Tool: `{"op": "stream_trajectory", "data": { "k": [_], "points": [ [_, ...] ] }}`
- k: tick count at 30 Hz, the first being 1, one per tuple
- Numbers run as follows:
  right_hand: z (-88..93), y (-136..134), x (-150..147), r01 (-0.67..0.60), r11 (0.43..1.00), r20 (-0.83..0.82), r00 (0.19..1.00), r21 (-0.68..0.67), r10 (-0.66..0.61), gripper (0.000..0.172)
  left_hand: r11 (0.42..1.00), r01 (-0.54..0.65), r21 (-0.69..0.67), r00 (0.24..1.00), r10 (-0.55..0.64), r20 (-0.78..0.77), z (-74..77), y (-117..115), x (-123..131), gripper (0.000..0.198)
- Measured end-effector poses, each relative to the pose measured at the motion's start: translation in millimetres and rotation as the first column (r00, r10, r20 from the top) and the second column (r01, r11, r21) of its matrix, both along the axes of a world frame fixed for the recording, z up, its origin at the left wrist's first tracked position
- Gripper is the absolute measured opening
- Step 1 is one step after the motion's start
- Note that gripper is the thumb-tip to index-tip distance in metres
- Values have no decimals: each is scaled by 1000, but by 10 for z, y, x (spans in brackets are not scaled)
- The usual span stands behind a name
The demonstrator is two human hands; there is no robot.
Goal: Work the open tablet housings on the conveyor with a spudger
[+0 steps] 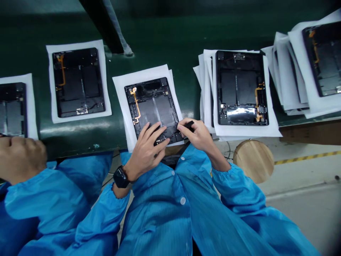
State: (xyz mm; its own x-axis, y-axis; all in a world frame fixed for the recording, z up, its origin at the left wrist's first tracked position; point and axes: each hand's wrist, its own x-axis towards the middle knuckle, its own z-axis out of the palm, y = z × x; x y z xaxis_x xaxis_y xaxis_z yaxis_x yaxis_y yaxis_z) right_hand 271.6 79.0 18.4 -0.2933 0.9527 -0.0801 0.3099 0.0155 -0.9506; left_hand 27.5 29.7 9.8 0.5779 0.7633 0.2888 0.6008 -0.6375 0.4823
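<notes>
An opened tablet [147, 106], with black internals and an orange flex cable [136, 103] along its left side, lies tilted on white sheets [121, 89]. My left hand [147, 149] rests with fingers spread on its lower edge; a small dark bit shows by the thumb, too small to name. At the tablet's lower right corner, my right hand [197, 134] is closed in a pinch around a small black piece [189, 124], whose kind I cannot make out. Its fingertips touch or nearly touch the corner.
Another opened tablet [77, 81] lies to the left, and one [241, 85] tops a stack of sheets on the right. More stacked sheets [287, 71] stand far right. A co-worker's hand [22, 158] is at the left edge. A post [106, 25] rises behind; a round wooden stool [253, 161] stands below.
</notes>
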Motion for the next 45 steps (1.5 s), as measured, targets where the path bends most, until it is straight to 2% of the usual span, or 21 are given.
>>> {"op": "stream_trajectory", "data": {
  "k": [10, 12, 13, 15, 17, 19, 20, 22, 24, 27, 30, 33, 37, 39, 41, 43, 45],
  "points": [
    [11, 19, 18, 20, 1000, -4, 1000, -3, -21, 22, 997, -82, 16, 995, 81, 61, -14, -129, 33, 43],
    [19, 22, 22, 26, 1000, 0, 1000, 1, -26, 23, 986, -163, 27, 983, 160, 91, 29, -186, 15, 43],
    [28, 19, 22, 32, 1000, -1, 999, 0, -32, 24, 970, -243, 25, 964, 239, 120, 57, -231, -3, 42],
    [61, -5, 24, 52, 999, -20, 998, -11, -52, 25, 881, -473, -11, 863, 465, 197, 107, -361, -57, 35],
    [114, -55, 30, 88, 996, -42, 995, -27, -89, 27, 711, -696, -101, 671, 693, 264, 131, -529, -120, 20],
    [176, -123, 42, 127, 991, -57, 990, -32, -128, 30, 537, -816, -216, 478, 835, 273, 123, -702, -173, 12],
    [207, -158, 49, 136, 990, -58, 989, -28, -138, 33, 477, -837, -268, 414, 873, 259, 110, -776, -193, 13],
    [258, -222, 64, 146, 989, -39, 988, -2, -146, 43, 424, -836, -350, 372, 905, 208, 78, -876, -215, 17],
    [282, -273, 75, 139, 989, 50, 989, 48, -141, 49, 433, -811, -393, 407, 901, 153, 46, -901, -216, 23],
    [245, -341, 76, 123, 978, 244, 956, 168, -162, 40, 506, -774, -381, 513, 853, 90, -5, -840, -192, 46],
    [145, -416, 60, 122, 962, 292, 937, 244, -193, 31, 595, -735, -326, 618, 785, 42, -73, -747, -155, 63],
    [59, -510, 39, 118, 961, 289, 938, 250, -191, 32, 631, -718, -295, 644, 763, 64, -134, -672, -126, 52],
    [19, -629, 34, 94, 961, 256, 953, 260, -162, 33, 631, -709, -315, 623, 770, 139, -141, -604, -115, 33],
    [15, -656, 46, 91, 964, 240, 959, 249, -153, 30, 614, -727, -307, 600, 786, 150, -124, -585, -118, 28],
    [20, -658, 61, 136, 967, 222, 957, 217, -184, 31, 558, -770, -311, 536, 829, 162, -110, -583, -130, 25],
    [41, -649, 71, 212, 963, 217, 945, 168, -246, 33, 447, -804, -393, 394, 895, 211, -109, -606, -144, 29],
    [77, -647, 71, 263, 959, 226, 933, 109, -281, 36, 341, -724, -600, 210, 937, 279, -117, -653, -145, 42]
  ]
}}
